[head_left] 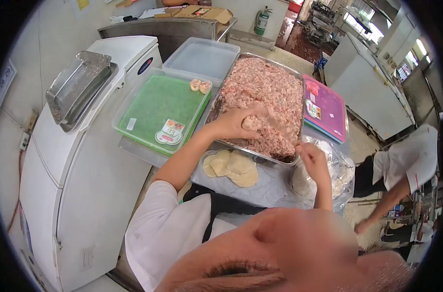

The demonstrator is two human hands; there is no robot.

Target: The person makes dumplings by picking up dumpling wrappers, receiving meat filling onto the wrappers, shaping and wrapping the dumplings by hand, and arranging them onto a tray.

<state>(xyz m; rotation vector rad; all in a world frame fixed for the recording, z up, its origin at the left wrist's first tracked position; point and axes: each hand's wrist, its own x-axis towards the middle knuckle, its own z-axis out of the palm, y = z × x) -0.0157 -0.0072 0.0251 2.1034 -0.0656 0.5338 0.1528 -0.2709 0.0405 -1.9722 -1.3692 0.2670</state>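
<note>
The left hand [237, 124] curls its grip around a pale round piece [252, 122] over the near half of the meat [265, 82]. The right hand [313, 156] pinches narrowly by the near-right corner of the tray [260, 155], contents unclear; the tray's length runs away from the counter's near edge.

On the head feed, I have the left hand [233, 124] cupping a pale dumpling [252, 122] over minced meat [270, 80] in a metal tray [260, 155], the right hand [313, 156] at its near corner. I see round wrappers [244, 176] beside the tray.
</note>
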